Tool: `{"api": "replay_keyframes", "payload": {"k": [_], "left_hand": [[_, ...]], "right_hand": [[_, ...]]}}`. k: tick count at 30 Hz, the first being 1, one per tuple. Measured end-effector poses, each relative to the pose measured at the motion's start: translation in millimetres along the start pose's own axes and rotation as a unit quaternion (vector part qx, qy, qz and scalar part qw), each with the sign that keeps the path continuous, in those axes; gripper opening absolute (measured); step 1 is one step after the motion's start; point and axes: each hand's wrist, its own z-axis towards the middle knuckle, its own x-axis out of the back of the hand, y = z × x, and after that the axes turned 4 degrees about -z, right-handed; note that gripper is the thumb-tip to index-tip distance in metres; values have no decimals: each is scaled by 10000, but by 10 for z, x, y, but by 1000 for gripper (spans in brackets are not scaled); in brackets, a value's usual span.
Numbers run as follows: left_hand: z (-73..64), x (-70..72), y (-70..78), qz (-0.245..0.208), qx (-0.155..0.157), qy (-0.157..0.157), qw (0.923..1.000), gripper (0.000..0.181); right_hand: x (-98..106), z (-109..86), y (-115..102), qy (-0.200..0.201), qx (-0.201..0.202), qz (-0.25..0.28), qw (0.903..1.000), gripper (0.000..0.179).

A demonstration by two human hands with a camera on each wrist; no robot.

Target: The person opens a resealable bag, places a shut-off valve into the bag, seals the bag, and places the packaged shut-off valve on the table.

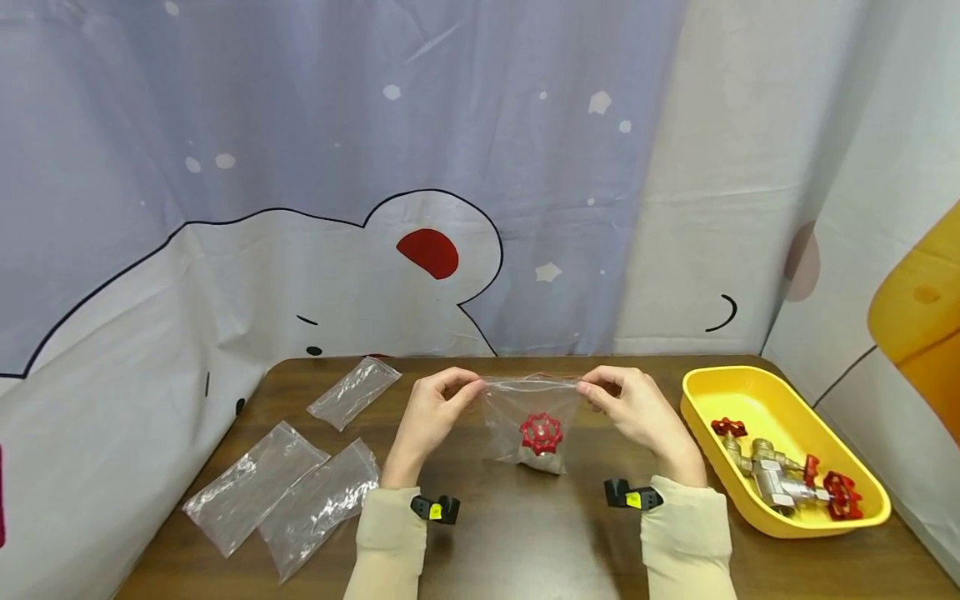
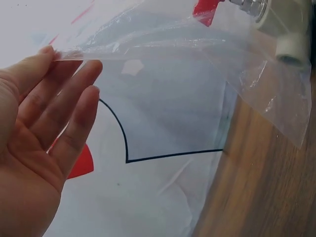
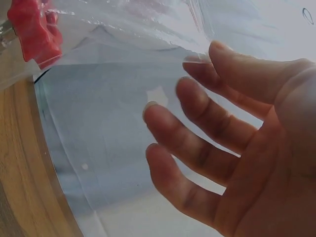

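Note:
A clear zip bag point(image 1: 504, 421) hangs upright above the table, its top edge stretched between both hands. Inside it sits a valve point(image 1: 541, 434) with a red handwheel; the left wrist view shows its pale body point(image 2: 291, 29) and a bit of metal stem. My left hand point(image 1: 441, 408) pinches the bag's top left corner between thumb and forefinger. At the top right corner my right hand point(image 1: 628, 407) pinches the bag the same way. In the right wrist view, the other fingers point(image 3: 190, 148) of that hand are loosely bent, away from the plastic.
A yellow tub point(image 1: 697, 383) at the right holds several valves point(image 1: 772, 479) with red handles. Several clear bags point(image 1: 255, 487) lie flat on the left of the brown wooden table point(image 1: 525, 533). A printed curtain point(image 1: 555, 167) stands behind the table.

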Motion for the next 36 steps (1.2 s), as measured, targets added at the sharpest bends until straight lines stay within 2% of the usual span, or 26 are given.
{"api": "replay_keyframes", "payload": {"k": [5, 6, 9, 12, 13, 16, 19, 23, 26, 33, 36], "left_hand": [[-6, -17, -30, -140, 54, 12, 9999, 6], [-2, -24, -78, -161, 51, 6, 9999, 5], [-2, -42, -81, -205, -21, -14, 9998, 5], [3, -59, -68, -238, -178, -49, 9995, 4], [-1, -62, -12, -252, -211, -75, 9994, 4], [-5, -72, 17, -240, -284, -133, 9992, 4], [-5, -83, 30, -235, -370, -161, 9989, 5], [5, -107, 36, -257, -501, -208, 9982, 5], [6, -125, 35, -203, -560, -255, 9979, 4], [28, -150, -283, -213, -500, -284, 9981, 5], [35, -134, -334, -314, -471, -337, 9978, 5]], "right_hand": [[-1, 0, -17, -93, -27, 39, 9999, 18], [2, -1, -32, -76, -27, 34, 10000, 21], [-1, -2, -119, 230, 115, 16, 9997, 30], [-55, 19, -278, 781, 545, -35, 9954, 34], [-93, 30, -340, 946, 745, -74, 9927, 35], [-238, 70, -535, 1169, 1297, -307, 9842, 36], [-383, 111, -679, 1115, 1539, -708, 9792, 34], [-507, 157, -742, 947, 1377, -1179, 9789, 26], [-550, 175, -724, 784, 1262, -1327, 9800, 17], [-564, 199, -694, 593, 1350, -1170, 9821, 9], [-560, 206, -688, 601, 1418, -1063, 9823, 9]]}}
